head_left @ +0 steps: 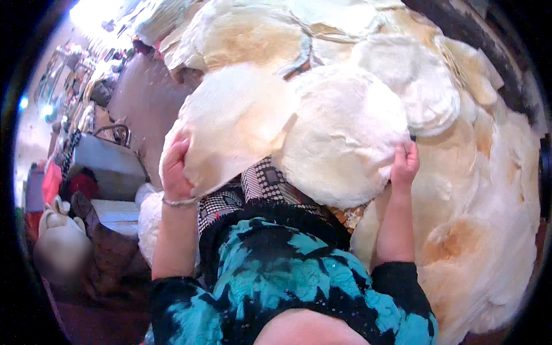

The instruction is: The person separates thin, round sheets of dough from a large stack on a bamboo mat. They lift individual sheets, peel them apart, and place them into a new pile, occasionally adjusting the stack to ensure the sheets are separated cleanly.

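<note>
My left hand (174, 166) grips the left edge of a roundish pale hide piece (241, 125), smooth side up, with fluffy white fibre along its rim. My right hand (404, 163) pinches the right edge of a round white fleecy hide piece (345, 133), which has a crease across its middle. Their inner edges meet or overlap over my lap; whether they are joined I cannot tell. Under them shows my patterned skirt or trousers (265, 179). Another round fleecy piece (412, 84) lies just beyond the right one.
A heap of large cream hides (465, 215) spreads along my right side and continues ahead, with another hide (246, 36) at the top. A white fluffy bundle (151, 224) sits by my left forearm. Further left are a pale box (105, 161) and another person (64, 228).
</note>
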Action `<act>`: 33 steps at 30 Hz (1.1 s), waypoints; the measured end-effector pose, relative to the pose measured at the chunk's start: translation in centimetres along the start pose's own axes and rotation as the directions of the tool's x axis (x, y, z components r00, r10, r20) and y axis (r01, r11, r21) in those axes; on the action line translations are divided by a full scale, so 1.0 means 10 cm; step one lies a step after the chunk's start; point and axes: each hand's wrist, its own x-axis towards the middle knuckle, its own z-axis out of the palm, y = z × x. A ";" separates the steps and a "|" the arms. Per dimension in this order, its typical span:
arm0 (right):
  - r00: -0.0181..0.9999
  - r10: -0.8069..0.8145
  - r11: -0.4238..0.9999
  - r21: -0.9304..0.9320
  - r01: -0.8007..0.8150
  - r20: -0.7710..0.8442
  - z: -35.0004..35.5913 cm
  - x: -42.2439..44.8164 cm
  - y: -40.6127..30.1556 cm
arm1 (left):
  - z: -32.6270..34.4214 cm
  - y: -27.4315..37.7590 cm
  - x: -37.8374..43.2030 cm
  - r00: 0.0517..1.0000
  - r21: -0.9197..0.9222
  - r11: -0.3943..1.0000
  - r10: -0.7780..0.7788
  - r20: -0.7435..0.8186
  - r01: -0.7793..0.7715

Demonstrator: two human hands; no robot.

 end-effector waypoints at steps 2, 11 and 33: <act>0.961 0.275 0.885 0.384 -0.264 0.028 0.04 0.00 -0.11 | -0.29 0.16 -0.21 0.998 -0.019 1.000 0.017 -0.057 -0.018; 0.961 0.121 0.972 0.169 -0.166 0.250 0.41 0.50 -1.28 | -1.18 -0.25 -0.84 0.975 -0.239 0.946 -0.216 0.046 0.221; 0.722 -0.101 0.971 0.225 -0.078 0.685 4.39 2.41 -2.32 | -2.13 -1.24 -0.67 0.881 -0.559 0.685 -0.416 0.226 0.467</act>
